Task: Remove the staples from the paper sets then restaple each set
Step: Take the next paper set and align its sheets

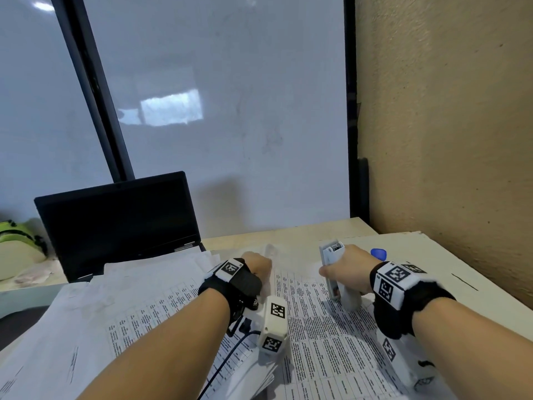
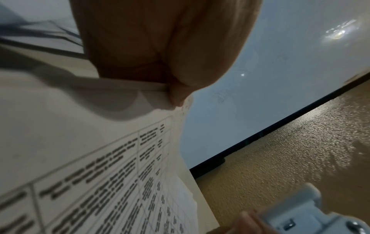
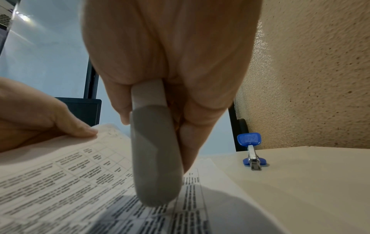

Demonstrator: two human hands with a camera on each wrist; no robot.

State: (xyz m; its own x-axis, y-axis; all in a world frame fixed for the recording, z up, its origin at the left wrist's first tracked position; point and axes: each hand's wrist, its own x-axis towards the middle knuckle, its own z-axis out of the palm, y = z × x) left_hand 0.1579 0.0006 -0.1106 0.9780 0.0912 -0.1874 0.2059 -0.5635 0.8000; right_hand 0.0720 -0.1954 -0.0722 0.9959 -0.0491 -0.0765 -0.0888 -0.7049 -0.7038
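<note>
While both hands work over the desk, I call it left to right:
Left hand (image 1: 257,265): pinching the paper set's (image 1: 314,336) lifted far corner.
Right hand (image 1: 347,272): wrapped round the grey stapler (image 1: 334,272), just beside that corner.
Blue staple remover (image 3: 252,154): lying on the desk (image 1: 461,287), rightmost.

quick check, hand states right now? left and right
Left hand: fingers pinch the lifted top corner of the paper set.
Right hand: fingers curled round the grey stapler, held above the sheets.

The stapler's (image 3: 156,158) front end is hidden behind the right hand (image 3: 170,55); print on the paper (image 3: 60,182) is too blurred to read.
</note>
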